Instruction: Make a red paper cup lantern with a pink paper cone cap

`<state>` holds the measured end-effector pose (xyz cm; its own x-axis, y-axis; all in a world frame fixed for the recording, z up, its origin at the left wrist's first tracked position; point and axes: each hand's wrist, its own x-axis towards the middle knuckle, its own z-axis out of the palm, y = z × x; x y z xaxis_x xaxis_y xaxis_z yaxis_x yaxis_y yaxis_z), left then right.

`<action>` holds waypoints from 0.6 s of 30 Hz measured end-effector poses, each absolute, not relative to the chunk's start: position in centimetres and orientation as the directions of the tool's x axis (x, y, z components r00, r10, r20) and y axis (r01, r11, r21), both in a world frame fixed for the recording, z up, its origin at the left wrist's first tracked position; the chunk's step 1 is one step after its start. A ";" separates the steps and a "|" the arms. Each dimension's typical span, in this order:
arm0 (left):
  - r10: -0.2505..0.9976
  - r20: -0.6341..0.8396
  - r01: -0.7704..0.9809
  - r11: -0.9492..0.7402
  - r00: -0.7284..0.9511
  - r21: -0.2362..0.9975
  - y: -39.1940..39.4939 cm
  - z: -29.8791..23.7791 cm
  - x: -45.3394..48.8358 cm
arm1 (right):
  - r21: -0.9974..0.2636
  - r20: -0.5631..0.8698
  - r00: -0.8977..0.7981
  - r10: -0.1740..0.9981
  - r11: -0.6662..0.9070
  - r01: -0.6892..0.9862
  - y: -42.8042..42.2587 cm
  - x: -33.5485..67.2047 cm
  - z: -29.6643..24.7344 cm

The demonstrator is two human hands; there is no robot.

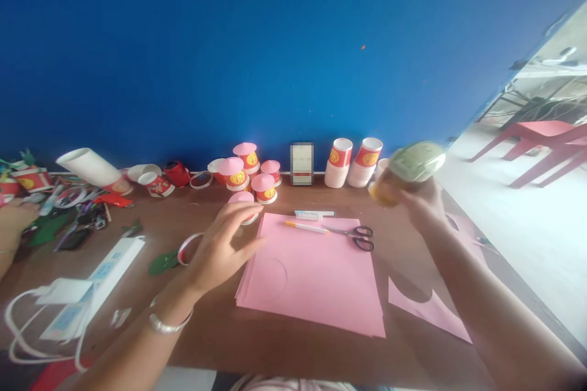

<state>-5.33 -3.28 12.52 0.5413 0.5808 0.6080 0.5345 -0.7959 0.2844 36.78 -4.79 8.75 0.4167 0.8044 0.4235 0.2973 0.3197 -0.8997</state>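
The right hand (420, 198) is gripping a blurred, green-topped container (416, 162). The left hand (224, 250) is extending over the left edge of stacked pink paper (328, 284). An orange-ended marker (306, 227) is lying there; scissors (351, 233) are overlapping the right edge.

blurred pale-green object (418, 162) raised in right hand (422, 198); pink paper stack (321, 281) lying flat, circle outline (274, 280) at left.

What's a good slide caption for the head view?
Right hand holds a blurred green-topped object; left hand open near stacked pink paper bearing scissors.
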 end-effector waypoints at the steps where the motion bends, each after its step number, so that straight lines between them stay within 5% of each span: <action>1: 0.538 0.602 0.473 -0.835 0.590 0.283 -3.0 13.6 -4.0 | -0.928 0.361 0.315 0.878 0.306 0.211 -5.5 34.7 9.1; 4: 0.387 0.535 0.266 -0.919 0.751 0.291 -2.0 16.5 -0.4 | -0.959 0.280 0.022 0.960 0.278 0.059 -6.9 28.4 9.2; 10: 0.023 0.215 -0.040 -0.958 0.976 0.285 -1.0 18.7 2.7 | -0.965 0.167 -0.409 0.897 0.235 0.120 -8.1 21.9 7.9; 18: 0.182 0.239 0.200 -0.978 0.954 -0.053 -3.6 16.3 1.6 | -0.899 0.213 -0.294 0.932 0.305 0.313 -9.0 20.8 6.4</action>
<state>1.60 -3.60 16.31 0.9538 0.1820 0.2391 0.2001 -0.9783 -0.0533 20.82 -8.96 6.35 -0.2943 0.9317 0.2131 0.3132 0.3047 -0.8995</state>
